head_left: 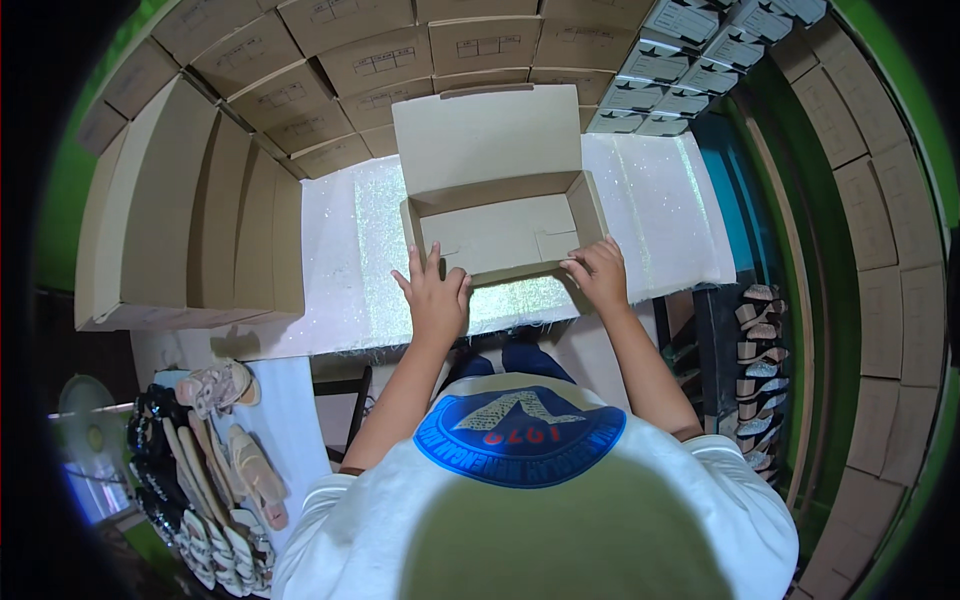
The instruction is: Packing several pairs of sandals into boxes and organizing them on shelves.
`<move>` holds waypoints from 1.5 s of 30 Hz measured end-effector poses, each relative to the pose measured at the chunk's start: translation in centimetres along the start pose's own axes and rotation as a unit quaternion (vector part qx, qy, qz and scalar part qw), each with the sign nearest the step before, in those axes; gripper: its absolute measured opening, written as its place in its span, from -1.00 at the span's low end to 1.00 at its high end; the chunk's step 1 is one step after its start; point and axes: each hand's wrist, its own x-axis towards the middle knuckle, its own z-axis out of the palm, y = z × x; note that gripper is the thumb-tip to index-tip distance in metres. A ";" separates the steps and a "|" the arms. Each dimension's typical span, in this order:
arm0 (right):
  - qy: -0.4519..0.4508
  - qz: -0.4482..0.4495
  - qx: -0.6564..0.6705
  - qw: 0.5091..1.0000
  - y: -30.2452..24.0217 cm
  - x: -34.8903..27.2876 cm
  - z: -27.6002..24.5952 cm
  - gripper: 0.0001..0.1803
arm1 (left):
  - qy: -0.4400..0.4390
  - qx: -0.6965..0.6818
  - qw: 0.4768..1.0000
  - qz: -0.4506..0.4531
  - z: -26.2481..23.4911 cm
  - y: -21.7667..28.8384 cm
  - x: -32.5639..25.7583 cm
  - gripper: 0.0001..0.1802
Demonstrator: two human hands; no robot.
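An open brown cardboard shoebox point(495, 218) sits in front of me on the glittery white cloth, with its hinged lid point(487, 135) raised at the far side. Nothing lies inside it; cut flaps show on its floor. My left hand point(437, 300) is at the near left corner, fingers spread and the tips touching the near wall. At the near right corner, my right hand point(602, 272) has its fingers curled and pinched on the box's edge.
A larger carton point(160, 200) stands at the left of the cloth-covered table point(325, 230). Stacked brown boxes point(375, 60) and white boxes point(660, 60) line the back. Sandals point(255, 470) lie at lower left; more shoes point(762, 370) sit on a rack at right.
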 end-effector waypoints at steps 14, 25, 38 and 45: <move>-0.019 0.019 -0.134 0.991 -6.7 -7.7 -0.1 -0.39 | 0.003 0.019 1.000 0.000 -3.1 -0.2 -6.9 -0.44; -0.162 -0.014 -0.103 0.981 -10.9 -20.6 -2.8 -0.32 | -0.034 -0.012 0.996 -0.081 -2.4 4.9 -22.6 -0.40; -0.263 0.108 -0.099 0.954 -14.0 -32.7 -4.0 -0.27 | -0.104 0.012 0.988 -0.117 -6.6 4.6 -34.0 -0.39; -0.302 0.064 -0.087 0.947 -20.9 -32.7 0.2 -0.32 | -0.065 0.042 0.989 -0.124 -11.0 -1.5 -37.2 -0.39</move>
